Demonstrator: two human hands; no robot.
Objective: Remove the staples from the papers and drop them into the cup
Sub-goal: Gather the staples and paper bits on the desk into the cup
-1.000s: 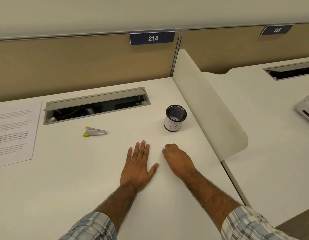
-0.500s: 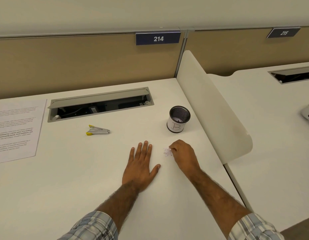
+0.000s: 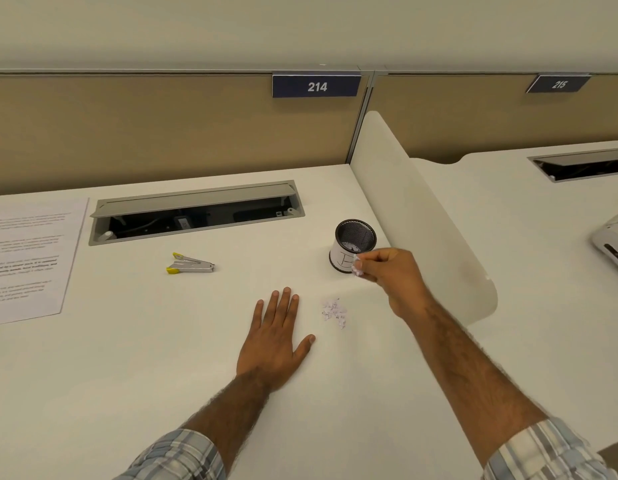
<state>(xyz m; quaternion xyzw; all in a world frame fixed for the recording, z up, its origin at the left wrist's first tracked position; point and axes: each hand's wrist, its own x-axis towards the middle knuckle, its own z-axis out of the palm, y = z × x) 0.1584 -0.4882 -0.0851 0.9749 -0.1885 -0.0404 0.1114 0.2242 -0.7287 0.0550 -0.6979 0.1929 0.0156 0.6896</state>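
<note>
Right hand [image 3: 392, 275]: thumb and fingertips pinched together on a small clump of staples [image 3: 357, 267], whitish bits mixed in, too small to tell if paper scraps. The hand is lifted off the desk [image 3: 162, 358]. The clump sits level with the near-right wall of the cup [image 3: 340, 258], just beside it, below the rim and not over the opening

Cup is upright, a dark mesh pot with a white label, far-right on the desk close to the divider [image 3: 425, 220]. Something pale shows at its bottom, probably staples already dropped, can't confirm

A loose pile of staples [image 3: 333, 311] lies on the desk nearer than the cup, between the two hands. Left hand [image 3: 274, 344] lies flat, palm down, fingers straight and holding nothing, just left of the pile

Staple remover [image 3: 189, 265] lies unused further left, near the open cable tray [image 3: 196, 216]. Papers [image 3: 26, 258] are at the far left edge, well apart from both hands

Step in hand, as judged: pulling looks done, this is the transfer of loose staples into the cup, one pinch at a time

Next move calls for: raise the pinch above the rim, carry it slightly far-left until over the opening, then part the fingers. After that go for the pile, which likely needs more than one pinch. Risk: bits sticking to the fingers or falling outside the rim
</note>
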